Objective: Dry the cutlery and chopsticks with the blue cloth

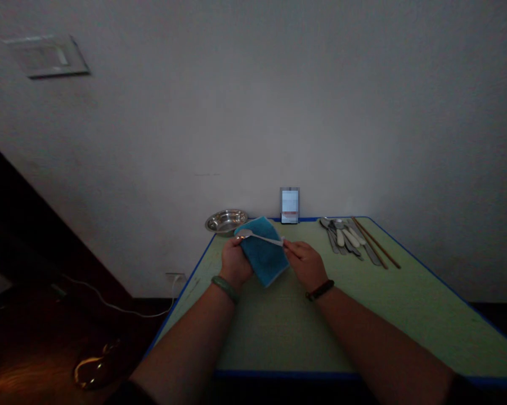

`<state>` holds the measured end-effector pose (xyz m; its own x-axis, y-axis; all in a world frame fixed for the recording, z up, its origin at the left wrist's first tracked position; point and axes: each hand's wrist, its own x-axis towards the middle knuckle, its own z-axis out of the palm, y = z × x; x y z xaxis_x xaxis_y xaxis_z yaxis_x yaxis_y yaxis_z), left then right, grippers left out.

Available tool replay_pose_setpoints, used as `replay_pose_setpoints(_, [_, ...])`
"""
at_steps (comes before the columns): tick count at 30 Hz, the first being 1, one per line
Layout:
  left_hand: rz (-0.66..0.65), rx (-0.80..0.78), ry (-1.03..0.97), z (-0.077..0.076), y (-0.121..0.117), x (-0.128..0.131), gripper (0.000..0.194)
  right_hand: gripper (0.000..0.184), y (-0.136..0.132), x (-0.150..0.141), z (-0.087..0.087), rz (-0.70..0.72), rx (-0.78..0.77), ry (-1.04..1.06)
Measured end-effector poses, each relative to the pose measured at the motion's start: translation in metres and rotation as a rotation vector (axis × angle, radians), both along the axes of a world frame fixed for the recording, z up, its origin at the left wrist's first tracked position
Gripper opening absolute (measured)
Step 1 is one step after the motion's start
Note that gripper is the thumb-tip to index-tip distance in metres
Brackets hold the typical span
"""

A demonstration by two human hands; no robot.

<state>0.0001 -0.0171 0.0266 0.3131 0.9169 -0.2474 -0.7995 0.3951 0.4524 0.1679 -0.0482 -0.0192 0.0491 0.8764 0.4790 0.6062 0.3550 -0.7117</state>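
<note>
Spoon: a silvery spoon (261, 238) is lying across the top of the cloth, its bowl pointing toward the left hand and its handle reaching toward the right hand, well above the tabletop.

Blue cloth: a folded blue terry cloth (264, 261) is hanging from the left hand's grip, its lower corner reaching toward the table.

Left hand: the left hand (235, 261) is clenching the cloth near the spoon's bowl. Whether it is also gripping the spoon through the cloth, I cannot tell.

Right hand: the right hand (304, 264) is pinching the spoon's handle end between its fingertips (286, 244).

Risk: the narrow pinch looks like the weak point. A loosening right hand could let the spoon tip off the cloth and strike the table. A slackening left hand could let the cloth slide away.

Table: a pale green table (405, 315) with a blue edge is bearing the work.

Nearby: a steel bowl (226, 221) is sitting just beyond the left hand. Mixed cutlery (346, 239) and wooden chopsticks (375, 242) are lying to the right, within reach of a stray spoon.
</note>
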Motion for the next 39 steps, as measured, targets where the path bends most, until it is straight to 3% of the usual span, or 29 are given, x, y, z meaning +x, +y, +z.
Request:
replay_pose_setpoints(5, [-0.002, -0.008, 0.038, 0.006, -0.004, 0.001, 0.056, 0.033, -0.002, -0.002, 0.0, -0.039, 0.019, -0.006])
replay_pose_setpoints(9, [0.024, -0.028, 0.026, 0.006, -0.003, 0.002, 0.055, 0.032, -0.002, -0.005, -0.002, 0.017, 0.025, -0.009])
replay_pose_setpoints(19, [0.019, 0.0, 0.0, 0.001, 0.0, 0.0, 0.054, 0.023, 0.003, -0.009, -0.006, 0.097, -0.355, 0.09])
replay_pose_setpoints(26, [0.037, -0.066, 0.029, 0.007, -0.003, 0.002, 0.043, 0.018, 0.002, -0.01, -0.002, 0.093, -0.452, 0.163])
replay_pose_setpoints(32, [-0.032, -0.03, -0.014, 0.005, -0.004, 0.001, 0.047, 0.016, 0.005, -0.009, -0.009, 0.108, -0.523, 0.335])
replay_pose_setpoints(39, [-0.022, -0.027, 0.027, 0.004, -0.002, 0.0, 0.055, 0.017, 0.005, -0.01, -0.009, 0.101, -0.54, 0.342])
